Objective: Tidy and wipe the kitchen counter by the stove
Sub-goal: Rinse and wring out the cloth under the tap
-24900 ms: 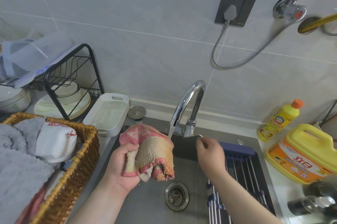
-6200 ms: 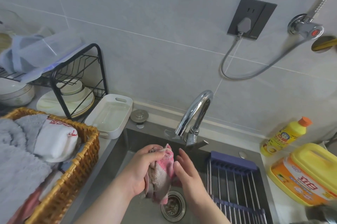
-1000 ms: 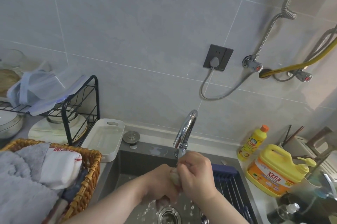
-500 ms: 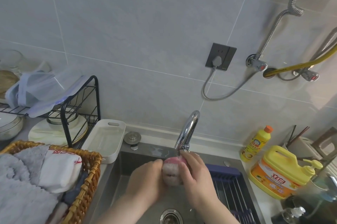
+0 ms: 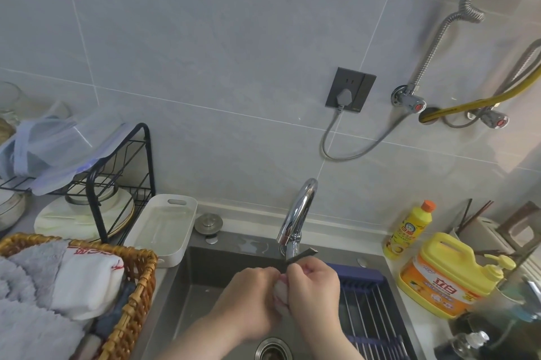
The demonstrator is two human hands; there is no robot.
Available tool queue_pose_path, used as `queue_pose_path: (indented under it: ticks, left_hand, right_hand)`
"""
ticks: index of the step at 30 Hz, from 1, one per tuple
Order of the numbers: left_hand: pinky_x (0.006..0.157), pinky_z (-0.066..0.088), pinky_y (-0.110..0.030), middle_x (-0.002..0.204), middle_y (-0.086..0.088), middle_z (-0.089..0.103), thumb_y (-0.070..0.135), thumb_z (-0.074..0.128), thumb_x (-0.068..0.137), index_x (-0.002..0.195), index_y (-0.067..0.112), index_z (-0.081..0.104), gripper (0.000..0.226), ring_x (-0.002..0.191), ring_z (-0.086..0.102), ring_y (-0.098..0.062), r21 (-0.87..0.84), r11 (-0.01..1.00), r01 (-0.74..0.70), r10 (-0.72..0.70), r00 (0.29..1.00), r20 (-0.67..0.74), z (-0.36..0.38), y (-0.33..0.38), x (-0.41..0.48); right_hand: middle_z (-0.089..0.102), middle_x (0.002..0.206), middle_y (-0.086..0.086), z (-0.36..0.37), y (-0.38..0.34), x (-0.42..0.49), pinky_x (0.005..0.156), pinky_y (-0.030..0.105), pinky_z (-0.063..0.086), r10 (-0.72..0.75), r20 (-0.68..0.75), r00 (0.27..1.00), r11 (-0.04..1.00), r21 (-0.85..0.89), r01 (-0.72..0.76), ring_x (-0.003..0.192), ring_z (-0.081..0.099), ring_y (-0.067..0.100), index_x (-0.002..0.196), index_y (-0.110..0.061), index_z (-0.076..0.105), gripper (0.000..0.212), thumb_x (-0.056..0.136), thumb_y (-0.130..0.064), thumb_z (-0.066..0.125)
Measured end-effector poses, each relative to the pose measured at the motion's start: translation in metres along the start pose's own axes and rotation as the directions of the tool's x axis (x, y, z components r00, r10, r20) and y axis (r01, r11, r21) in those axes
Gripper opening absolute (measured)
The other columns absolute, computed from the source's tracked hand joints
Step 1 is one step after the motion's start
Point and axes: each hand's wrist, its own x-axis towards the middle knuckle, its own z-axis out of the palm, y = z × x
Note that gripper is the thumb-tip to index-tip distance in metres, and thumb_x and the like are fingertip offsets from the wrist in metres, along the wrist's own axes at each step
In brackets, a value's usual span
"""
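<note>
Now the cloth (image 5: 280, 293): a damp pink-and-white wad held over the sink (image 5: 210, 266), just below the faucet (image 5: 298, 210).
Hands: my left hand (image 5: 248, 298) and right hand (image 5: 314, 286) are pressed together, both clenched round the cloth.
Change: half a second ago a rounder ball showed; now only a sliver does.
Materials: dull grey steel basin, curved chrome spout, woven wicker basket (image 5: 140, 286).
Writing: the yellow jug (image 5: 445, 280) has an orange label reading 立白.

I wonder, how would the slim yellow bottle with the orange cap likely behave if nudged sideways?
The slim yellow bottle stands tall on a narrow base, so it would probably tip rather than slide. It looks plastic, so likely light and not fragile.
</note>
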Motion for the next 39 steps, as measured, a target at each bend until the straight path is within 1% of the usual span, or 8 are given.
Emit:
queue_pose_path:
  ticks: [5, 7, 9, 13, 24, 32, 36, 39]
  left_hand:
    - [0.061, 0.045, -0.036, 0.075, -0.007, 0.068, 0.021, 0.048, 0.061, 0.072, 0.01, 0.06, 0.019, 0.069, 0.062, -0.021, -0.196, 0.98, 0.016, 0.031, 0.973, 0.231, -0.022, 0.012, 0.009]
    - [0.047, 0.035, -0.029, 0.053, 0.003, 0.057, 0.012, 0.05, 0.058, 0.055, 0.014, 0.053, 0.005, 0.048, 0.045, -0.009, -0.396, 0.909, 0.131, -0.016, 0.959, 0.282, -0.023, 0.014, 0.008]
    - [0.041, 0.029, -0.022, 0.043, 0.008, 0.047, -0.006, 0.05, 0.057, 0.044, 0.018, 0.051, 0.027, 0.039, 0.038, -0.006, -0.536, 0.799, 0.273, -0.073, 0.929, 0.364, -0.022, 0.012, 0.003]
    - [0.038, 0.028, -0.019, 0.048, -0.009, 0.046, -0.009, 0.05, 0.045, 0.052, 0.007, 0.056, 0.018, 0.036, 0.037, -0.018, -0.644, 0.667, 0.374, -0.003, 0.866, 0.5, -0.022, 0.004, 0.001]
    - [0.031, 0.027, -0.015, 0.047, -0.004, 0.05, -0.007, 0.05, 0.046, 0.044, 0.013, 0.056, 0.02, 0.036, 0.041, -0.014, -0.698, 0.54, 0.471, 0.19, 0.739, 0.646, -0.024, -0.006, 0.01]
    - [0.039, 0.038, -0.022, 0.05, 0.004, 0.055, 0.004, 0.061, 0.059, 0.064, 0.015, 0.059, 0.012, 0.041, 0.048, -0.013, -0.338, 0.879, 0.337, -0.119, 0.84, 0.53, -0.005, -0.013, 0.005]
    - [0.05, 0.043, -0.017, 0.069, 0.006, 0.066, 0.02, 0.066, 0.055, 0.074, 0.019, 0.059, 0.021, 0.059, 0.062, -0.007, -0.233, 0.848, 0.476, -0.348, 0.832, 0.432, 0.014, -0.029, -0.006]
    - [0.054, 0.044, -0.015, 0.077, 0.008, 0.068, 0.025, 0.071, 0.055, 0.078, 0.022, 0.061, 0.025, 0.071, 0.066, -0.007, -0.261, 0.801, 0.538, -0.413, 0.813, 0.41, 0.024, -0.037, -0.006]
  right_hand:
    - [0.056, 0.055, 0.003, -0.01, -0.014, 0.006, 0.053, 0.038, 0.045, -0.389, 0.041, 0.92, 0.915, -0.099, 0.391, 0.057, 0.054, 0.019, 0.053, -0.013, 0.057, 0.017, 0.061, -0.026, 0.048]
    - [0.053, 0.054, 0.0, -0.013, -0.021, 0.007, 0.051, 0.037, 0.043, -0.537, 0.1, 0.838, 0.822, -0.162, 0.546, 0.057, 0.051, 0.016, 0.051, -0.012, 0.055, 0.023, 0.064, -0.028, 0.044]
    - [0.05, 0.053, -0.001, -0.012, -0.021, 0.009, 0.05, 0.039, 0.041, -0.606, 0.175, 0.776, 0.752, -0.189, 0.631, 0.055, 0.048, 0.017, 0.05, -0.008, 0.051, 0.025, 0.066, -0.025, 0.042]
    - [0.053, 0.055, -0.002, -0.011, -0.019, 0.012, 0.048, 0.038, 0.042, -0.65, 0.245, 0.72, 0.704, -0.165, 0.691, 0.055, 0.05, 0.014, 0.052, -0.01, 0.051, 0.02, 0.067, -0.02, 0.043]
    - [0.058, 0.061, -0.007, -0.019, -0.013, 0.013, 0.049, 0.031, 0.045, -0.767, 0.176, 0.618, 0.618, -0.061, 0.784, 0.055, 0.054, 0.009, 0.059, -0.013, 0.061, 0.019, 0.073, -0.013, 0.048]
    - [0.065, 0.097, -0.017, -0.038, 0.034, 0.018, 0.079, 0.02, 0.049, -0.602, 0.288, 0.745, 0.754, -0.104, 0.649, 0.093, 0.063, 0.004, 0.1, -0.023, 0.069, 0.03, 0.085, -0.034, 0.045]
    - [0.066, 0.096, -0.016, -0.035, 0.058, 0.049, 0.079, 0.024, 0.046, -0.175, 0.198, 0.964, 0.935, -0.274, 0.226, 0.096, 0.063, 0.008, 0.1, -0.034, 0.063, 0.02, 0.09, -0.021, 0.053]
    - [0.06, 0.104, -0.007, -0.028, 0.065, 0.083, 0.078, 0.026, 0.045, 0.048, 0.211, 0.976, 0.902, -0.428, 0.048, 0.094, 0.058, 0.015, 0.121, -0.022, 0.058, 0.03, 0.093, -0.013, 0.052]
